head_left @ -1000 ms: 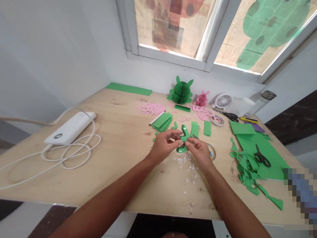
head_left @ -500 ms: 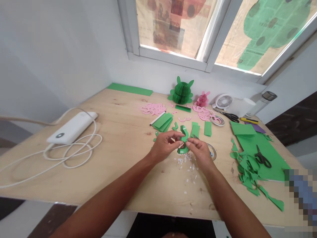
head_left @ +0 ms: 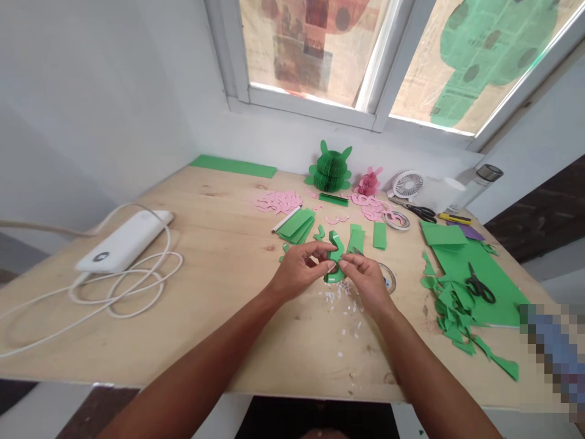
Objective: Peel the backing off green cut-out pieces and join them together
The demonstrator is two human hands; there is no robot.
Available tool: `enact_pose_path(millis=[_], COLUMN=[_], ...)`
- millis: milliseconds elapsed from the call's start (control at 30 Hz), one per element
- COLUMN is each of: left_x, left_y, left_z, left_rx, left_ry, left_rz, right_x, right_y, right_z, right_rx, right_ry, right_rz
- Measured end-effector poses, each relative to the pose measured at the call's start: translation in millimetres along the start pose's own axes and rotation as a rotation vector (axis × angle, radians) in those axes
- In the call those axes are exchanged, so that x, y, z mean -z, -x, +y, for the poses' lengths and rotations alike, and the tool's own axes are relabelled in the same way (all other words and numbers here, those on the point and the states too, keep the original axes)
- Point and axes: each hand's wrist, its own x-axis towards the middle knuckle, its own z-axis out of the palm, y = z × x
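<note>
Between my two hands is a curved green paper piece (head_left: 337, 242) with small white patches near its ends. My left hand (head_left: 299, 268) pinches its left side between thumb and fingers. From the right, my right hand (head_left: 363, 274) has its thumb and fingertips closed on the middle of the piece; a dark pointed tip shows just above those fingers, too little of it to name. White paper bits (head_left: 340, 296) lie scattered below the hands. A roll of tape (head_left: 388, 279) is partly hidden behind my right hand. Green folded paper strips (head_left: 297, 225) lie just beyond my left hand.
Green scraps (head_left: 452, 305), scissors (head_left: 479, 286) and a green sheet (head_left: 498, 292) lie at right. Pink cutouts (head_left: 278, 201), a green paper figure (head_left: 331, 167), a pink one (head_left: 370, 181) and a small fan (head_left: 406, 184) are at the back. A white power bank (head_left: 123, 244) with a looped cable sits left.
The camera view has shifted slightly, so the table's contents appear a little further left. Both hands keep hold of the green paper piece in nearly the same pose.
</note>
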Motion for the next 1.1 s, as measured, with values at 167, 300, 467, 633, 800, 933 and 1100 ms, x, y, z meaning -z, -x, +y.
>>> enact_pose_path(millis=[167, 300, 467, 633, 800, 933, 1100], left_x=[-2.5, -4.0, -6.0, -8.4, -9.1, -10.2, -13.2], left_y=[-1, 0, 1, 2, 1, 1, 2], left_z=[-5, -8, -10, -15, -20, -20, -17], left_rx=[0.037, 0.052, 0.06, 0.012, 0.022, 0.043, 0.105], left_ry=[0.081, 0.069, 0.053, 0.015, -0.01, -0.005, 0.035], left_rz=[0.046, 0.079, 0.105, 0.11, 0.099, 0.11, 0.112], right_x=[0, -1, -1, -1, -2, -2, -1], right_y=[-1, 2, 4, 5, 6, 7, 6], right_z=[3, 2, 0, 2, 3, 4, 6], right_rx=[0.089, 0.248, 0.405, 0.448, 0.454, 0.466, 0.476], right_ry=[0.144, 0.43, 0.759, 0.903, 0.97, 1.029, 1.063], right_rz=[-0.01, 0.082, 0.115, 0.142, 0.143, 0.158, 0.18])
